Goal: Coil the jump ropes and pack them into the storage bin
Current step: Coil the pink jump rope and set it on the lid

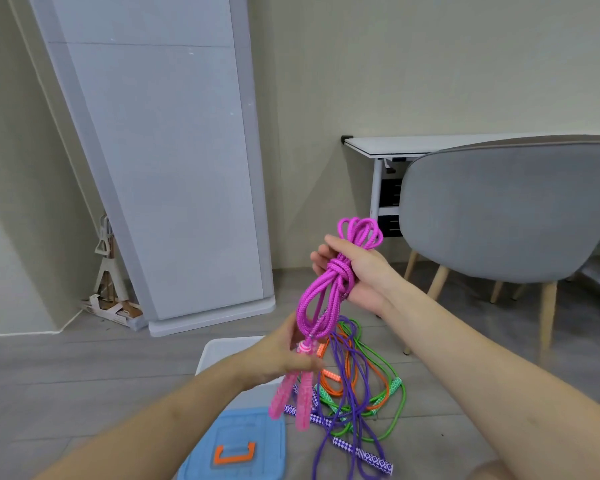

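Right hand (pixel 355 271) is raised in front of the chest, palm turned toward the camera, fingers and thumb curled round the knotted middle of one pink jump rope (pixel 329 282). Left hand (pixel 284 355) sits lower and nearer, reaching in from the left, its fingers closed on the rope's two pink handles (pixel 291 396) at their upper ends (motion blur hides the exact finger placement). The coiled bundle runs on a slant: a cluster of loops sticks up past the right hand toward the upper right, longer loops hang down to the lower left, and the two handles point down and slightly left.

On the floor beneath, three more ropes lie tangled together, uncoiled: a purple rope (pixel 343 403), a green rope (pixel 392 410) and an orange rope (pixel 354 379). Purple-and-white patterned handles lie among them, one (pixel 364 457) pointing toward the lower right; a green patterned handle (pixel 395 385) lies at the tangle's right edge.

Just left of the tangle stands one white storage bin (pixel 219 348), partly hidden by the left forearm, and nearer the camera lies a blue lid (pixel 236 445) with an orange latch.

Farther off stand one grey chair (pixel 506 209) on wooden legs and one white surface (pixel 395 145) against the wall.
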`<state>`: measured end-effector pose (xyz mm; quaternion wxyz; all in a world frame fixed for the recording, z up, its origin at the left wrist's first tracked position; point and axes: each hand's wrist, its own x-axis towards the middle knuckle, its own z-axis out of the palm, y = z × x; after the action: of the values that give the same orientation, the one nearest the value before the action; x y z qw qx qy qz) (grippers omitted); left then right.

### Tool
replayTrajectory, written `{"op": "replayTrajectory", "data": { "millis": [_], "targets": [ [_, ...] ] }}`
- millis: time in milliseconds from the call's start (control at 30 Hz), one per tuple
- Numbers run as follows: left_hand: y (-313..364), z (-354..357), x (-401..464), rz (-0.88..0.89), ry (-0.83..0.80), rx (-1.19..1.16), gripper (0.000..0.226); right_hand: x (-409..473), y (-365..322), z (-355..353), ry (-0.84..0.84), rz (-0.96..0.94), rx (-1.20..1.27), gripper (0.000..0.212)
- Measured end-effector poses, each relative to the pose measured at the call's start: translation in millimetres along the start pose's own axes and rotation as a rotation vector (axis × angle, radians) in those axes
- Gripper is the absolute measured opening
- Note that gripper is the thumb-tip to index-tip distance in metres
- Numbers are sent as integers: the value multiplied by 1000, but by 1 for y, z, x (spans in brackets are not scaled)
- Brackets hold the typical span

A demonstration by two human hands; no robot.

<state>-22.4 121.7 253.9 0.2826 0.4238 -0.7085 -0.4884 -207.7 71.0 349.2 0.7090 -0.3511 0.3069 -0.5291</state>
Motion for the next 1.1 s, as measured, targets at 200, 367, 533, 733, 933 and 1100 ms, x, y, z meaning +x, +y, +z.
{"op": "replayTrajectory", "data": {
  "millis": [200,367,533,733,933,1100],
  "targets": [
    [-1,-2,5,20,62,58,58,8,-4,-8,43,-8,2,26],
    [-6,-16,7,-24,121,257,53,14,2,-19,124,4,-75,20],
    [-7,-24,8,18,115,571,36,19,4,-29,246,28,-37,28],
    [-13,-23,14,0,123,804,26,25,-3,-40,316,-24,8,33],
    [-17,-17,23,27,93,880,18,27,-14,-50,404,-69,126,35],
    [-15,-13,24,48,99,926,13,24,-21,-53,389,-137,17,36]
  ]
}}
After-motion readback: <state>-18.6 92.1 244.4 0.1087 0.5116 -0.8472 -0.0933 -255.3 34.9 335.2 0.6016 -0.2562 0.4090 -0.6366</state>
